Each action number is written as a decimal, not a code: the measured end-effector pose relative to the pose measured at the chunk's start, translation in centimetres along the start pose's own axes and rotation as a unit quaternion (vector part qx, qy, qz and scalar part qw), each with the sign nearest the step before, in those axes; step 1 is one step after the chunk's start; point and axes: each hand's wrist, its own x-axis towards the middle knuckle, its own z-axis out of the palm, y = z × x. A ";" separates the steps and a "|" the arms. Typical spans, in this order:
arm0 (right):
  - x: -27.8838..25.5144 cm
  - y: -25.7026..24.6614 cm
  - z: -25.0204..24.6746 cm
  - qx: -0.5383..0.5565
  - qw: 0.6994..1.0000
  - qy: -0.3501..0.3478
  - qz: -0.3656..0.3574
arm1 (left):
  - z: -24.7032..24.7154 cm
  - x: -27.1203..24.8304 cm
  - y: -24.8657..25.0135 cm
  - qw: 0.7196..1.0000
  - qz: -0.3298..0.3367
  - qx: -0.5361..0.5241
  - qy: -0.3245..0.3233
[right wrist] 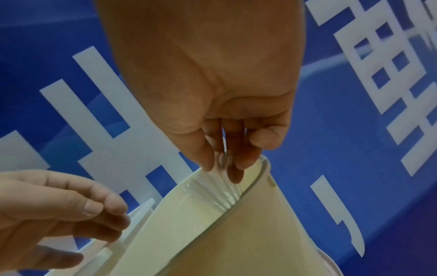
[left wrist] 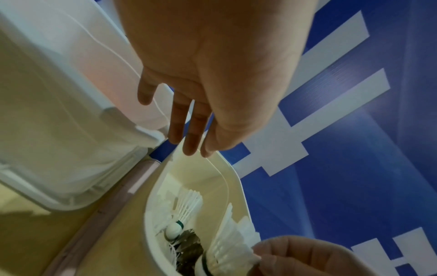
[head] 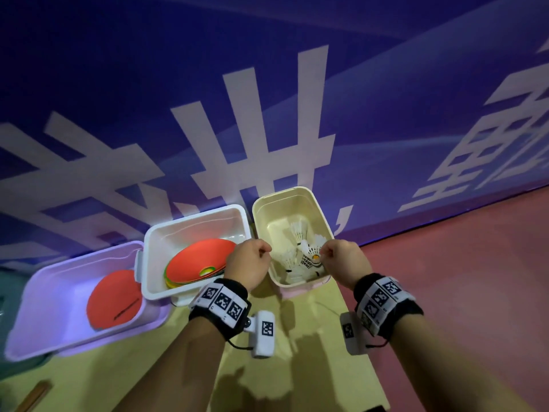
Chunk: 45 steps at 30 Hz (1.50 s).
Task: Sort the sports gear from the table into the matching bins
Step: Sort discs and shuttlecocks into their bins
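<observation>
while the right hand [head: 341, 257] pinches a white shuttlecock [head: 312, 253] by its feathers over the cream bin [head: 292, 194], the left hand [head: 248, 263] waits beside it, holding nothing.

to do this step well, the person should lower the shuttlecock a little and let go softly, so it lands on the other shuttlecocks [left wrist: 183, 214] and does not bounce out. the left fingers [left wrist: 191, 136] hang loose and straight over the bin's rim. the cones [head: 196, 260] sit in the white bin [head: 193, 221], a red paddle [head: 114, 298] in the purple bin [head: 68, 260]. the near part of the table is cut off, so any gear left there is hidden.
</observation>
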 end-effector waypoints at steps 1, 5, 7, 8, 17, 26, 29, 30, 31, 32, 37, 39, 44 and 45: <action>0.0 -0.1 0.0 -0.022 1.000 -0.016 0.004 | -0.1 -0.3 -0.1 1.000 -0.004 0.002 0.008; -0.1 -0.4 0.1 -0.040 0.997 -0.059 0.000 | -0.4 -1.3 -0.5 0.999 -0.005 0.005 0.034; -0.6 -0.6 -0.1 -0.017 0.998 -0.067 0.000 | -0.6 -1.8 -0.5 0.999 -0.003 -0.005 0.038; -0.9 -0.7 -0.2 -0.012 0.998 -0.068 -0.001 | -0.6 -2.1 -0.5 0.999 -0.004 -0.011 0.039; -5.6 -5.1 -2.1 0.021 0.999 -0.016 -0.041 | -3.4 -6.6 -1.4 0.995 0.025 -0.055 0.079; -15.9 -17.2 5.3 0.020 0.986 -0.030 -0.165 | -10.7 -20.8 -13.9 0.971 -0.028 -0.122 0.201; -20.5 -21.5 9.7 0.010 0.977 -0.050 -0.205 | -12.8 -27.5 -19.6 0.962 -0.058 -0.124 0.237; -22.0 -22.8 11.2 0.010 0.973 -0.061 -0.222 | -13.4 -29.6 -21.5 0.959 -0.070 -0.124 0.247; -23.7 -24.4 13.1 0.011 0.967 -0.074 -0.245 | -14.2 -32.1 -23.8 0.953 -0.086 -0.121 0.263; -25.1 -25.5 14.4 0.013 0.962 -0.083 -0.259 | -14.7 -33.9 -25.6 0.949 -0.101 -0.122 0.272; -31.4 -31.2 21.4 0.013 0.939 -0.150 -0.308 | -16.9 -43.4 -33.6 0.921 -0.150 -0.146 0.329; -33.2 -33.3 23.8 0.013 0.930 -0.180 -0.320 | -17.5 -46.2 -36.3 0.911 -0.175 -0.147 0.344; -35.7 -36.9 28.8 -0.005 0.915 -0.225 -0.335 | -17.9 -50.5 -41.5 0.883 -0.219 -0.171 0.377; -35.9 -37.4 29.7 -0.010 0.913 -0.231 -0.336 | -17.8 -50.9 -42.4 0.880 -0.220 -0.175 0.383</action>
